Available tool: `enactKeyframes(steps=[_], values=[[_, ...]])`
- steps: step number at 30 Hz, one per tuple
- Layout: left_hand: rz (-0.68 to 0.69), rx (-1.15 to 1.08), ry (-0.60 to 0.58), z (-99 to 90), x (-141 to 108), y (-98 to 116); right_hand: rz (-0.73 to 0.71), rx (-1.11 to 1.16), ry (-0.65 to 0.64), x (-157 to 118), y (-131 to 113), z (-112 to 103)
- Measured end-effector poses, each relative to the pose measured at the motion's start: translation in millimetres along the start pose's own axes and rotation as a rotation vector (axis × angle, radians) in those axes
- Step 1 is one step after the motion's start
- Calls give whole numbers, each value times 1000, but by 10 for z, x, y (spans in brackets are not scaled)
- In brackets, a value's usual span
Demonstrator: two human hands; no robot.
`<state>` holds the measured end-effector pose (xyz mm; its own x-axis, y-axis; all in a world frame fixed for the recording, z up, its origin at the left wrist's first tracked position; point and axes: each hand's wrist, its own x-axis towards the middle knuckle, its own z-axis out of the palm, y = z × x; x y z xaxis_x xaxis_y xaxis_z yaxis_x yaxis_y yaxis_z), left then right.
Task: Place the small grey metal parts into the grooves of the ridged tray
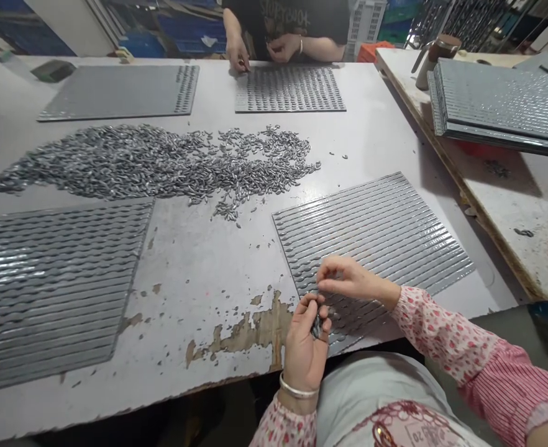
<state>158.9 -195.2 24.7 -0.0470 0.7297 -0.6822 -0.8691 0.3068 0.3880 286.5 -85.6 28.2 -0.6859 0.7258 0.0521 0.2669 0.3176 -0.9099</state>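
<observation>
"Scuffed white table (pixel 199 273) fills most of my feed, paint worn off by its near edge. What do you have, from the left?"

"Nearest on the left, a ridged grey board (pixel 59 292), cut off by my view. Beyond it a heap of small grey pieces (pixel 129 161) sprawls across the table, and behind that lies a mostly plain board (pixel 120 93)."

"And after the heap?"

"On the far side, a co-worker's hands (pixel 237 54) at a bumpy board (pixel 292 90)."

"Now the person's own hands."

"Left hand (pixel 304 351): turned up, fingers curled around a few loose pieces (pixel 317 326), by the near left side of the right-hand board (pixel 371 230). Right hand (pixel 351 279): over that board, so it's the nearer one. Its fingers are bent, tips close together; I can't tell whether anything is pinched there."

"How does that board lie?"

"Mostly ahead and to the right of both hands. Its ridges slant away rightward, wavy by the left edge, smoother farther over. Which side is longer, I can't judge."

"Far right?"

"Side table (pixel 493 257), bearing a stack of ridged boards (pixel 507 99)."
</observation>
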Motion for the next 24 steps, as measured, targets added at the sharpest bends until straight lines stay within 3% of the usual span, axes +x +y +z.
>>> enactKeyframes(steps=[2,12,15,17,20,22,24], values=[[16,-5,41,21,9,3,-10,91,-94,-58,-76,-4],[36,-33,-15,-9,7,57,119,464,-145,-19,-70,186],[31,-35,48,2,-7,101,133,510,-179,87,-31,188],[-3,-54,105,2,-14,136,140,401,-113,211,30,146],[-50,-98,75,-34,-16,162,86,-54,34,427,168,67],[-49,-111,36,-69,-15,154,25,-315,26,539,261,40],[-41,-107,39,-97,-14,133,-12,-435,-24,605,329,49]])
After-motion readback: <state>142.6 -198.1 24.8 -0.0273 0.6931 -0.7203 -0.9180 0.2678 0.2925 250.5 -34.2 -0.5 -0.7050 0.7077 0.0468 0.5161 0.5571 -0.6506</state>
